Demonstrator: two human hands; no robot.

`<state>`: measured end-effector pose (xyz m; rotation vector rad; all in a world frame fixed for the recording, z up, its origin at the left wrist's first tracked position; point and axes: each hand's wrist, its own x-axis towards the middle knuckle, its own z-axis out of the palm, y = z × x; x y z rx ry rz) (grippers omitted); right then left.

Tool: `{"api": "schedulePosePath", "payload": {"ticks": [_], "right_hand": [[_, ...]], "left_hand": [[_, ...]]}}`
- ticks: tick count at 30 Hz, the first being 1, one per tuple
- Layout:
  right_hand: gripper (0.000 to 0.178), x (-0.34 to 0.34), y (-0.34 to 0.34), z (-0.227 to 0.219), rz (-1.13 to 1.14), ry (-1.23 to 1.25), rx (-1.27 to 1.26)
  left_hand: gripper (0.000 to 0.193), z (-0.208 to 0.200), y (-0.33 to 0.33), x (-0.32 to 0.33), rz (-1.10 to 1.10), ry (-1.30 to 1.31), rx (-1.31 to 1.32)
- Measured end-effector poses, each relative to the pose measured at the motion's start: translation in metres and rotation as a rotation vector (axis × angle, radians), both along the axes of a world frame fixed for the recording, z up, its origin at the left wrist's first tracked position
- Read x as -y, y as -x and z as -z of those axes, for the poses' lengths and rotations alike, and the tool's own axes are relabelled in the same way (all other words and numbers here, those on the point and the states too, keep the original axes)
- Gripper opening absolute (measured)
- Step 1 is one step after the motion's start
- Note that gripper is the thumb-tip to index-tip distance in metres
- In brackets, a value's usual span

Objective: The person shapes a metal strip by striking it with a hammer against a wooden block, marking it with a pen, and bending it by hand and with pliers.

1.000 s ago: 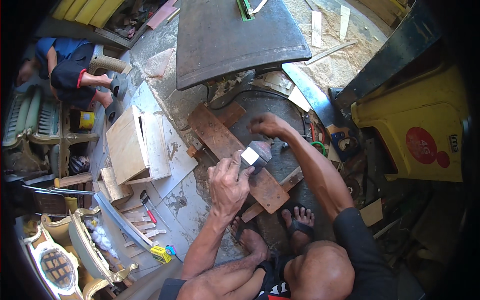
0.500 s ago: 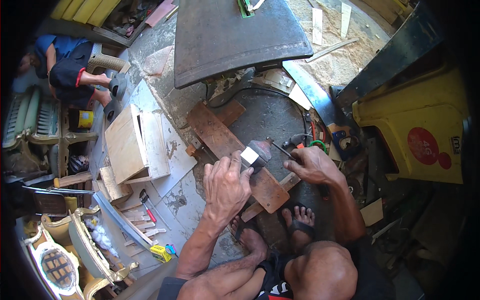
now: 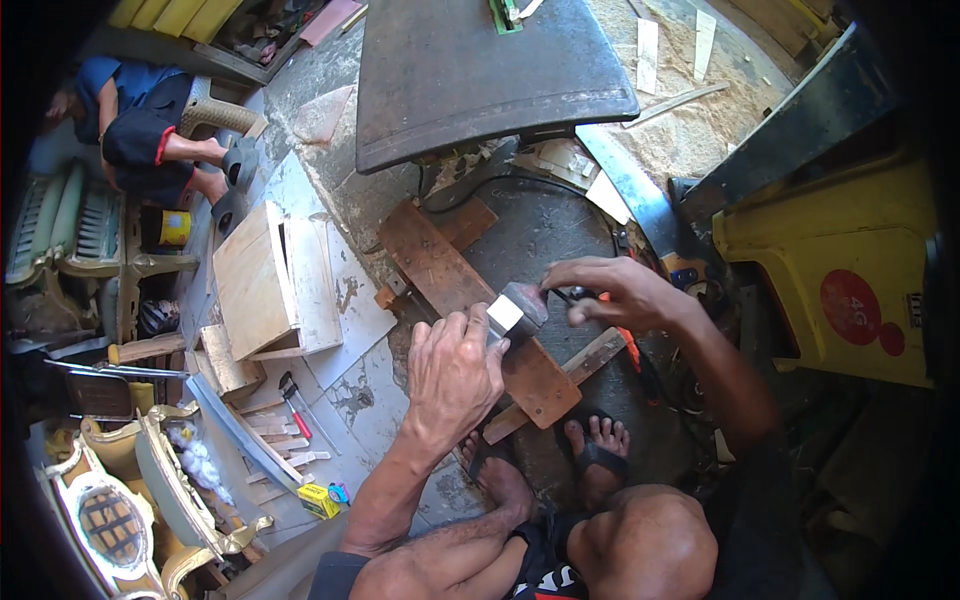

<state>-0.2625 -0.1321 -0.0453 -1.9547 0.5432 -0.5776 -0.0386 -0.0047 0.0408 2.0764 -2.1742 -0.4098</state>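
- Worn floor (image 3: 368, 380); one dark tabletop (image 3: 480, 100) at 12 o'clock; one yellow stool (image 3: 800, 250) at 3 o'clock;
- one brown plank (image 3: 452, 272), slanting from 11 to 5 o'clock;
- one white-faced dark block (image 3: 518, 309), over the plank at the dial's centre;
- left hand (image 3: 452, 375), at the block's 8 o'clock, grasping it;
- right hand (image 3: 632, 292), at its 3 o'clock, fingers bent; cannot tell whether gripping anything.

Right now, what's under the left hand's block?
The brown plank shows either side of the white-faced block; the stretch beneath is covered by it and the left hand, so contact is hidden.
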Motion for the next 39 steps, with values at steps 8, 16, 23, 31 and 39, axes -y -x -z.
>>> {"api": "schedulePosePath", "payload": {"ticks": [8,16,23,31,39], "right_hand": [[0.063,0.035,-0.066,0.011,0.125,-0.454,-0.232],[0.058,0.037,-0.085,0.018,0.137,-0.513,-0.409],[0.056,0.033,-0.085,0.016,0.171,-0.524,-0.35],[0.052,0.036,-0.084,0.012,0.156,-0.509,-0.429],[0.058,0.021,-0.093,0.021,0.268,-0.374,-0.389]], "left_hand": [[0.042,-0.007,0.001,0.004,-0.003,-0.019,0.01],[0.038,-0.016,0.006,0.011,-0.032,-0.033,0.034],[0.031,-0.033,0.016,0.032,0.019,-0.116,0.08],[0.02,-0.035,0.023,0.043,0.07,-0.126,0.141],[0.045,-0.007,0.014,0.005,-0.04,0.106,0.037]]}}
